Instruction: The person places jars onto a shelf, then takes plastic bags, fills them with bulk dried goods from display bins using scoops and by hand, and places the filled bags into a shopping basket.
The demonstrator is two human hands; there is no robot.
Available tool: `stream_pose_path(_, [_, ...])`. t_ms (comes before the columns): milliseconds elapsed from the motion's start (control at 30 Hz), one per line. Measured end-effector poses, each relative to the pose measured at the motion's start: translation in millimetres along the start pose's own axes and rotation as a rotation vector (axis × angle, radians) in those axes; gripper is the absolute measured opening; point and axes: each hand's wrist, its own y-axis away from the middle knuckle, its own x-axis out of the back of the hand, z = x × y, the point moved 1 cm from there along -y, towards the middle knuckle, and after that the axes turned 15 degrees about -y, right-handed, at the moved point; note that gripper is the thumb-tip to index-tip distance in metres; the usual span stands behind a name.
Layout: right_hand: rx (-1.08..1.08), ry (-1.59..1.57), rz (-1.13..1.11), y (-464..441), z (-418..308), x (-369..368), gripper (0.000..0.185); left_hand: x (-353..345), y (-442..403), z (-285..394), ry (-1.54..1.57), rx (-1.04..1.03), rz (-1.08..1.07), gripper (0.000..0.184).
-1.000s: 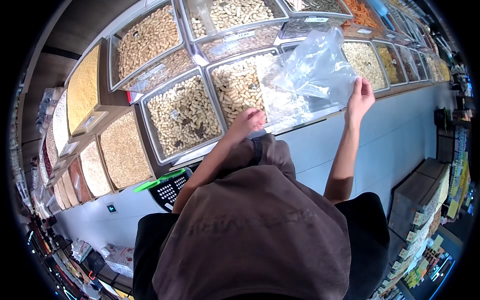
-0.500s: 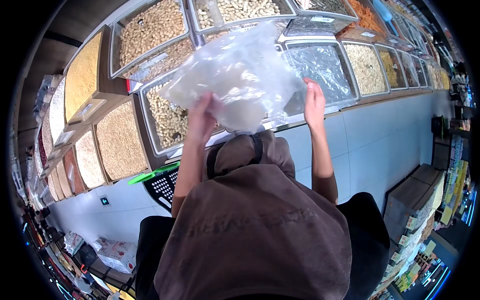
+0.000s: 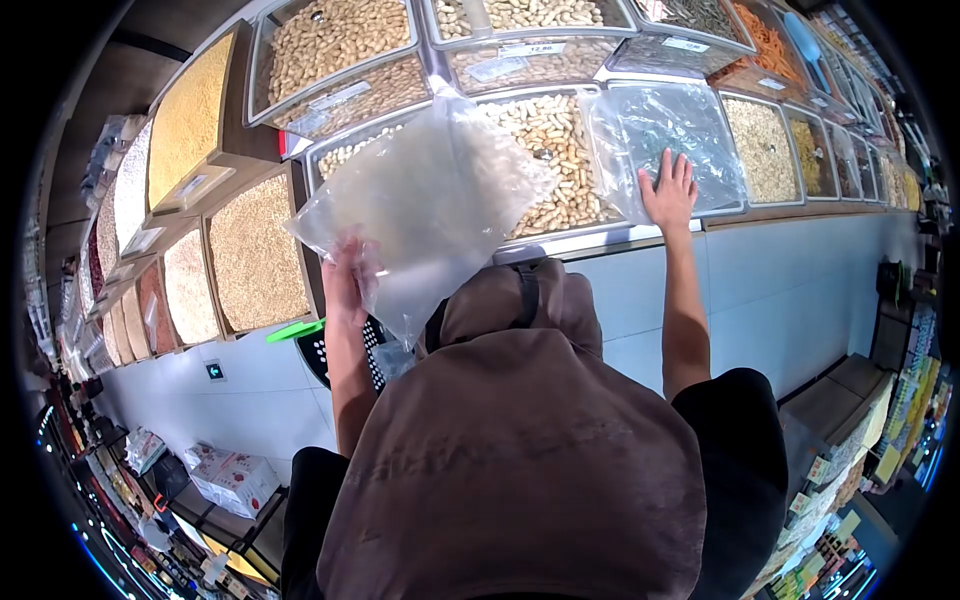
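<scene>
A large clear plastic bag (image 3: pixel 430 190) hangs from my left hand (image 3: pixel 349 275), whose fingers are closed on its left edge. The bag covers most of the left peanut bin and part of the peanut bin (image 3: pixel 560 165) beside it. My right hand (image 3: pixel 669 190) has its fingers spread over another clear plastic bag (image 3: pixel 665 125), which lies across a bin to the right of the peanuts. What that bin contains is hard to make out through the plastic.
Upper bins hold more peanuts (image 3: pixel 340 42), dried dark goods and orange strips (image 3: pixel 765 45). Grain bins (image 3: pixel 255 250) stand at the left. A black basket with a green handle (image 3: pixel 295 331) is near my left forearm. White boxes (image 3: pixel 232 480) sit at lower left.
The large bag has moved left and down with my left hand. My right hand has let go of it, moved right and spread over the other bag.
</scene>
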Motion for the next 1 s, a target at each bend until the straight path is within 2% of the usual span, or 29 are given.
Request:
stream_pose_path(100, [0.017, 0.050, 0.016, 1.7, -26.9, 14.6, 0.078, -1.2, 7.9, 2.5, -0.061, 0.036, 0.015, 0.028])
stream_pose_path(167, [0.140, -0.229, 0.082, 15.2, -79.4, 28.3, 0.063, 6.9, 5.7, -7.1, -0.039, 0.013, 0.000, 0.024])
stream_pose_path(233, [0.073, -0.632, -0.110, 29.6, -128.1, 11.7, 0.047, 21.0, 6.0, -13.0, -0.053, -0.012, -0.051, 0.022])
stream_pose_path(300, [-0.033, -0.732, -0.345, 50.9, -184.4, 7.1, 0.044, 32.1, 6.4, -17.5, -0.071, -0.040, -0.105, 0.021])
stream_pose_path(400, [-0.020, -0.643, -0.340, 60.8, -203.4, -34.3, 0.039, 50.7, 7.1, -32.3, -0.385, -0.076, -0.028, 0.019])
stream_pose_path(433, [-0.011, -0.644, -0.348, 60.2, -205.3, -39.4, 0.039, 54.0, 7.1, -38.4, -0.382, -0.076, -0.016, 0.019])
stream_pose_path(500, [-0.021, -0.840, -0.637, 57.1, -202.7, -53.5, 0.027, 61.4, 5.3, -48.8, -0.458, -0.082, 0.003, 0.019])
stream_pose_path(533, [0.038, -1.033, -0.634, 52.0, -195.9, -70.9, 0.017, 70.4, -3.4, -63.1, -0.462, -0.168, -0.027, 0.016])
stream_pose_path(567, [0.100, -0.942, -0.584, 46.0, -203.2, -51.6, 0.018, 67.9, -6.2, -60.2, -0.569, -0.210, 0.008, 0.015])
stream_pose_path(633, [0.181, -1.041, -0.415, 40.3, -220.4, 0.7, 0.019, 60.4, -2.7, -52.2, -0.676, -0.181, 0.018, 0.015])
stream_pose_path(667, [0.256, -1.025, -0.331, 38.4, -233.7, 38.8, 0.018, 50.8, -2.8, -55.4, -0.607, -0.208, 0.021, 0.016])
stream_pose_path(700, [0.195, -1.042, -0.382, 39.0, -245.7, 77.8, 0.018, 41.9, -1.6, -59.6, -0.538, -0.234, 0.022, 0.018])
stream_pose_path(733, [0.132, -1.057, -0.428, 41.6, -257.0, 111.2, 0.018, 36.0, 1.8, -56.9, -0.674, -0.277, -0.034, 0.020])
stream_pose_path(767, [0.133, -1.046, -0.427, 46.4, -266.4, 132.6, 0.018, 33.9, -1.3, -67.5, -0.664, -0.275, -0.038, 0.020])
stream_pose_path(833, [0.399, -1.119, -0.379, 62.5, -279.2, 166.9, 0.019, 30.8, -9.6, -98.3, -0.550, -0.181, -0.219, 0.019])
stream_pose_path(867, [0.397, -1.150, -0.348, 75.1, -285.9, 183.3, 0.021, 32.3, -5.3, -88.3, -0.421, -0.025, -0.296, 0.020])
stream_pose_path(900, [0.394, -1.176, -0.315, 87.7, -290.4, 194.1, 0.024, 30.8, -1.8, -81.3, -0.413, -0.018, -0.320, 0.020])
stream_pose_path(933, [0.478, -1.226, -0.232, 95.6, -288.7, 199.6, 0.030, 27.8, 1.8, -77.9, -0.238, 0.031, -0.307, 0.020])
stream_pose_path(967, [0.467, -1.196, -0.232, 103.8, -284.3, 204.2, 0.030, 23.8, 5.1, -79.9, -0.058, 0.087, -0.287, 0.021])
stream_pose_path(1000, [0.452, -1.230, -0.179, 112.0, -278.1, 208.0, 0.032, 25.0, 0.6, -84.1, -0.097, 0.042, -0.327, 0.021])
